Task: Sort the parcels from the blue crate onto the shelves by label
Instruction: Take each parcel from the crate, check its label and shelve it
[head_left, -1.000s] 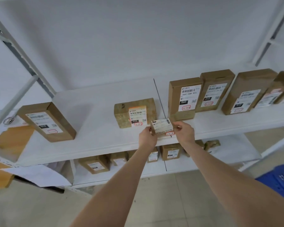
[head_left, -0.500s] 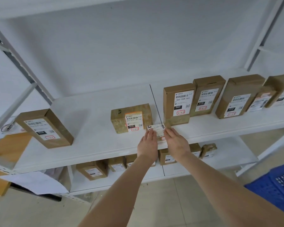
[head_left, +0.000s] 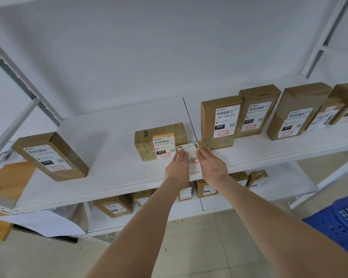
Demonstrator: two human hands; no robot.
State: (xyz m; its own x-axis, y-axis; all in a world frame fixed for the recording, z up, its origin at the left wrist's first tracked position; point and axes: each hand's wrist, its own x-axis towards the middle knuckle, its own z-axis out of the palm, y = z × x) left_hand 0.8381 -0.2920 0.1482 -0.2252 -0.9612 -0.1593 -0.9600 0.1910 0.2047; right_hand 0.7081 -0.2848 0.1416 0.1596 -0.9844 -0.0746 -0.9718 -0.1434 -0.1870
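A small parcel (head_left: 190,151) with a white label lies on the middle white shelf (head_left: 113,157), near its front edge. It sits between a squat brown parcel marked 010 (head_left: 161,140) on its left and an upright parcel marked 060 (head_left: 219,121) on its right. My left hand (head_left: 178,167) presses its left side and my right hand (head_left: 212,167) its right side, fingers straight. The hands cover the parcel's lower part. A corner of the blue crate (head_left: 338,227) shows on the floor at the lower right.
More upright labelled parcels (head_left: 295,115) line the shelf to the right, and one angled parcel (head_left: 50,155) stands at the left. The lower shelf holds several small parcels (head_left: 113,206). A loose paper sheet (head_left: 42,223) hangs at the lower left. White uprights frame both sides.
The small parcel went from held in the air at the shelf's front edge down onto the shelf between the 010 and 060 parcels. My fingers have straightened along its sides.
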